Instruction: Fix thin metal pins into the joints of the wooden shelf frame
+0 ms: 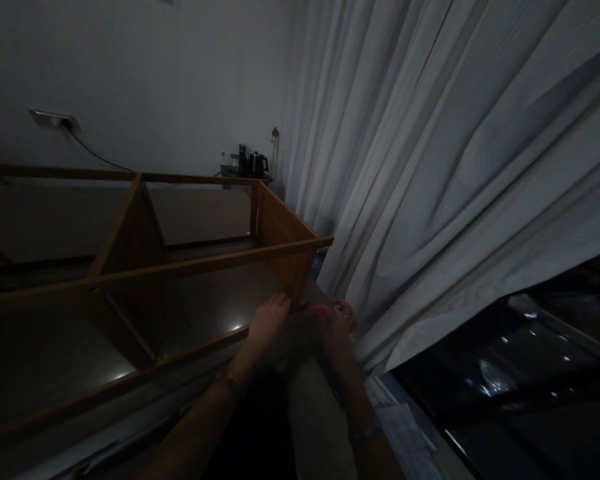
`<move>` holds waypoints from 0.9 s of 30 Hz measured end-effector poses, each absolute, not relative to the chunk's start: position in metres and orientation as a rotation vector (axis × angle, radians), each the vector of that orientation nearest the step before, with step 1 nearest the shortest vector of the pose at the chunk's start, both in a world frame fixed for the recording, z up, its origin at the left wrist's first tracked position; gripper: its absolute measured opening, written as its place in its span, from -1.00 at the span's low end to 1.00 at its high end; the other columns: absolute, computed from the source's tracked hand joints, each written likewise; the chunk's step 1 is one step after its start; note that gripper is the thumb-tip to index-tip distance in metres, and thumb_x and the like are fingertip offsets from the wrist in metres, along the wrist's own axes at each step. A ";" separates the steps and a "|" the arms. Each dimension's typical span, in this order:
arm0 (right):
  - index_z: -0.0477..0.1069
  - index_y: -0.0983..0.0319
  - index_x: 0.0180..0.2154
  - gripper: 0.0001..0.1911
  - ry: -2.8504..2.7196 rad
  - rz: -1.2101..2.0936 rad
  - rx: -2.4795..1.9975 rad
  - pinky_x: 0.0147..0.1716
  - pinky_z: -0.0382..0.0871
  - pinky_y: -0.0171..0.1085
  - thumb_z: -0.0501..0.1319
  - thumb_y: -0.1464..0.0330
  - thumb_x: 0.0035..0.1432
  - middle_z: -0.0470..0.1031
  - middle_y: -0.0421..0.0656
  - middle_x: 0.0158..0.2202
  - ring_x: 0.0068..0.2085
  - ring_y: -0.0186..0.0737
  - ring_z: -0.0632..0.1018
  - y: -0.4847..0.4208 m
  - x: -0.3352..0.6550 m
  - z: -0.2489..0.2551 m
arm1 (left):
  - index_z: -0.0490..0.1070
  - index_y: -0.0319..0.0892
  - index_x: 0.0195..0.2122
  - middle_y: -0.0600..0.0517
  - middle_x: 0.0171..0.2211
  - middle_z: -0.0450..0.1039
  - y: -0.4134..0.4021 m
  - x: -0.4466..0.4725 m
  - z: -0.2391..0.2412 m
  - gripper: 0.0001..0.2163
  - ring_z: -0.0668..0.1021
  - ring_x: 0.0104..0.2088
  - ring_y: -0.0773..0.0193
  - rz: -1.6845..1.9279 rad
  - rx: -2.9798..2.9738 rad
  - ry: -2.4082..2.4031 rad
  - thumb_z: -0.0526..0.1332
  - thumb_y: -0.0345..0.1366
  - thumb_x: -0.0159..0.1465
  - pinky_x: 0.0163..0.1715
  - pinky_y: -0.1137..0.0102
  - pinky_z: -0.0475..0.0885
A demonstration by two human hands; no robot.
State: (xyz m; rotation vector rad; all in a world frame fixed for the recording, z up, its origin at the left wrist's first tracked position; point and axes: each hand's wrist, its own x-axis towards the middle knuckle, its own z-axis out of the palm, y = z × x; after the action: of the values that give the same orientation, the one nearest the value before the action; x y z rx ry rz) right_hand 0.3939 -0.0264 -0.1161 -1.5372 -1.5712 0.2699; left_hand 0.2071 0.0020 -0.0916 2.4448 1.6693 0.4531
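A wooden shelf frame [145,267] lies on its side across the left half of the dim room, with an upright divider in its middle. My left hand [267,327] rests against the lower corner of the frame's right end panel [285,247], fingers bent and close together. My right hand [336,327] is just to the right of that corner, fingers curled near the edge of a white curtain [455,167]. What the fingers hold, if anything, is lost in the dark.
The curtain hangs over the right side, lifted above a dark window [520,373]. A kettle [257,164] and small items stand on a far surface by the wall. A wall socket with a cable [55,120] is at upper left.
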 end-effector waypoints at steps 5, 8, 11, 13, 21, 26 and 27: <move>0.49 0.16 -0.18 -0.46 -1.640 0.364 -1.444 -0.02 0.37 -0.10 -0.19 0.06 0.44 0.46 -0.10 -0.23 -0.13 -0.12 0.46 -0.031 0.388 -0.124 | 0.41 -0.19 0.07 -0.10 0.05 0.46 0.001 0.207 -0.090 -0.69 0.55 -0.03 0.13 0.464 2.450 1.670 0.22 -0.16 0.36 -0.05 0.11 0.53; 0.42 0.15 -0.29 -0.47 -1.657 0.388 -1.410 -0.15 0.42 -0.17 -0.21 0.08 0.46 0.46 -0.14 -0.34 -0.24 -0.17 0.48 -0.035 0.380 -0.133 | 0.41 -0.19 0.07 -0.10 0.05 0.46 0.000 0.207 -0.089 -0.69 0.55 -0.03 0.13 0.459 2.449 1.675 0.22 -0.17 0.36 -0.04 0.11 0.53; 0.40 0.19 -0.32 -0.49 -1.643 0.370 -1.401 -0.14 0.42 -0.15 -0.16 0.08 0.46 0.46 -0.15 -0.34 -0.23 -0.20 0.49 -0.036 0.374 -0.143 | 0.41 -0.19 0.07 -0.10 0.05 0.46 0.001 0.207 -0.090 -0.69 0.55 -0.02 0.13 0.457 2.458 1.671 0.22 -0.17 0.37 -0.04 0.11 0.53; 0.41 0.23 -0.30 -0.57 -1.622 0.362 -1.407 -0.14 0.43 -0.15 -0.02 0.09 0.44 0.47 -0.17 -0.31 -0.23 -0.23 0.51 -0.035 0.372 -0.149 | 0.41 -0.19 0.07 -0.10 0.05 0.46 0.002 0.207 -0.091 -0.69 0.55 -0.03 0.13 0.458 2.464 1.671 0.22 -0.17 0.37 -0.04 0.11 0.53; 0.42 0.23 -0.29 -0.60 -1.603 0.356 -1.386 -0.19 0.42 -0.20 0.03 0.09 0.42 0.47 -0.20 -0.32 -0.27 -0.27 0.50 -0.027 0.369 -0.158 | 0.40 -0.19 0.07 -0.09 0.04 0.46 0.004 0.207 -0.098 -0.69 0.56 -0.04 0.14 0.471 2.469 1.685 0.22 -0.17 0.36 -0.07 0.13 0.54; 0.41 0.20 -0.36 -0.48 -1.611 0.352 -1.363 -0.20 0.37 -0.20 -0.17 0.13 0.47 0.45 -0.16 -0.37 -0.26 -0.22 0.48 -0.028 0.368 -0.154 | 0.41 -0.19 0.06 -0.09 0.03 0.46 0.004 0.207 -0.098 -0.69 0.56 -0.05 0.14 0.467 2.470 1.678 0.22 -0.17 0.37 -0.07 0.13 0.54; 0.41 0.18 -0.37 -0.47 -1.611 0.349 -1.361 -0.20 0.37 -0.20 -0.18 0.13 0.46 0.46 -0.15 -0.37 -0.26 -0.21 0.48 -0.029 0.368 -0.153 | 0.41 -0.19 0.06 -0.09 0.03 0.46 0.004 0.206 -0.098 -0.69 0.56 -0.05 0.14 0.467 2.471 1.675 0.22 -0.17 0.37 -0.07 0.13 0.54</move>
State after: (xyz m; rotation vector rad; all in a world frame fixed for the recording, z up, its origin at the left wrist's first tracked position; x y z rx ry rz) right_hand 0.3675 -0.0293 -0.1533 -1.3608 -1.6110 0.3492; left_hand 0.2065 0.0041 -0.0980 2.4710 1.6749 0.4672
